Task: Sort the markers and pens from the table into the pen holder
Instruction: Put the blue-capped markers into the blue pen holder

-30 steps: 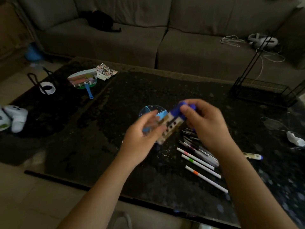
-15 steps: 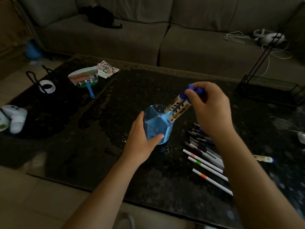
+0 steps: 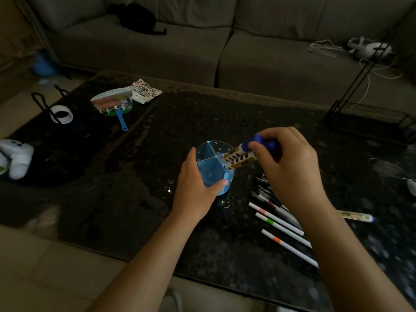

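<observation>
On the dark glossy table [image 3: 135,199], about midway between its left and right edges, the left hand [image 3: 198,188] wraps the near-left wall of the blue see-through pen holder [image 3: 211,170], thumb curled across its front, bracing it upright. The holder looks like thin, light plastic that could skid or tip on this top, so a low grip round the wall suits it. Leaning out of its right-hand compartment are two markers [image 3: 238,157] with tan-and-black barrels, their lower ends inside. The right hand [image 3: 290,167] pinches their blue caps. They should be light, stiff and smooth; caps can pull off, so the barrel just under the cap is the surer hold. Below that hand, toward the near edge, lie a heap of dark pens [image 3: 262,188] and three white pens [image 3: 281,228] side by side, thin and likely to roll, best pinched mid-shaft. One more marker [image 3: 358,216] lies alone nearer the right edge.
</observation>
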